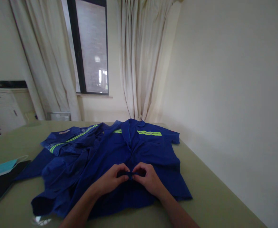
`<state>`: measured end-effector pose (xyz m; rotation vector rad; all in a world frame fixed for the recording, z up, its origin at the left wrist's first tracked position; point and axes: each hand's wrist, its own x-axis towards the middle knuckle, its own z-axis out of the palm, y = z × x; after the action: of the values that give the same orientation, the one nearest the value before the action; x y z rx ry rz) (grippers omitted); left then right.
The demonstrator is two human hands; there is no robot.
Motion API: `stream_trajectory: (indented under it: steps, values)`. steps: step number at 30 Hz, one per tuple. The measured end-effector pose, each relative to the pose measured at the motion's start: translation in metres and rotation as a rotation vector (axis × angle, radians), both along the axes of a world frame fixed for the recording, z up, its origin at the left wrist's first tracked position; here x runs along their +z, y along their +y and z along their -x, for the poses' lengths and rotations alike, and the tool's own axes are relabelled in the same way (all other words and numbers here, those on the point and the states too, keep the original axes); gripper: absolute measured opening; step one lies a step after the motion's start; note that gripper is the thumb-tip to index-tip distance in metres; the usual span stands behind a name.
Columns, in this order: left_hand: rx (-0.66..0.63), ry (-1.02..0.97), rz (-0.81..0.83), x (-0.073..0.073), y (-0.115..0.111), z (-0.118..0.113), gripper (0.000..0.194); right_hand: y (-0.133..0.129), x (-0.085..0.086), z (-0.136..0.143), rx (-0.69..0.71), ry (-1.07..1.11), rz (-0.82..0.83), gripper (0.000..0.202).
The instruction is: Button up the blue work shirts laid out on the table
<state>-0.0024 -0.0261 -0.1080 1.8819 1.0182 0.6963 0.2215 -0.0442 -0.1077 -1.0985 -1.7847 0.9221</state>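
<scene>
A dark blue short-sleeved shirt [148, 152] with yellow-green stripes on its chest lies spread on the table, collar at the far side. My left hand [111, 179] pinches the shirt's front, thumb and forefinger closed on the cloth near the middle. Just to its right, my right hand [149, 179] pinches the same bit of cloth, the fingertips of both hands almost touching. The small detail between the fingertips is too dark to make out. Left of the shirt, partly against it, lies a second blue garment [65, 164], crumpled, with yellow-green stripes.
On the table [207, 186] at the left, a light blue face mask [2, 168] lies on a black flat object [4, 186]. A white wall [231, 88] runs along the right side. Behind stand curtains [139, 63], a window [92, 47] and a white cabinet [6, 106].
</scene>
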Motion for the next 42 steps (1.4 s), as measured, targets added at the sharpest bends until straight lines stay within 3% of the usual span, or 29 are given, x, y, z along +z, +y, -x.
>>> stream_trajectory:
  steps: [10, 16, 20, 24, 26, 30, 33, 36, 39, 42]
  values:
    - [-0.076, 0.126, -0.066, 0.01, -0.004, 0.001, 0.02, 0.002, 0.001, 0.001, 0.009, 0.027, 0.036, 0.013]
    - [-0.027, 0.087, -0.075, 0.007, -0.005, -0.004, 0.021, 0.0, 0.005, 0.001, 0.026, 0.01, 0.031, 0.012]
    - [-0.051, 0.074, -0.009, 0.013, -0.006, -0.003, 0.018, -0.001, 0.01, -0.003, 0.126, 0.041, 0.09, 0.015]
    - [-0.095, 0.102, -0.016, 0.023, -0.019, -0.01, 0.017, 0.003, 0.014, -0.009, 0.259, 0.154, 0.292, 0.027]
    - [-0.156, 0.112, 0.019, 0.026, -0.033, -0.021, 0.018, 0.006, 0.012, -0.011, 0.212, 0.153, 0.322, 0.034]
    - [-0.297, 0.003, 0.224, 0.026, -0.052, -0.044, 0.024, 0.004, 0.001, -0.008, -0.002, -0.177, 0.058, 0.029]
    - [-0.06, -0.054, 0.117, 0.022, -0.041, -0.043, 0.031, -0.001, -0.005, -0.002, -0.063, -0.39, -0.057, 0.036]
    - [0.192, 0.034, -0.129, 0.013, -0.019, -0.028, 0.035, 0.0, -0.007, 0.0, -0.109, -0.366, -0.027, 0.048]
    - [0.154, 0.197, -0.263, 0.003, -0.011, -0.021, 0.021, 0.009, -0.011, -0.003, -0.1, -0.113, 0.078, 0.062]
    - [0.093, 0.359, -0.304, -0.003, -0.018, -0.028, 0.032, 0.018, -0.014, -0.008, -0.022, 0.179, 0.205, 0.057]
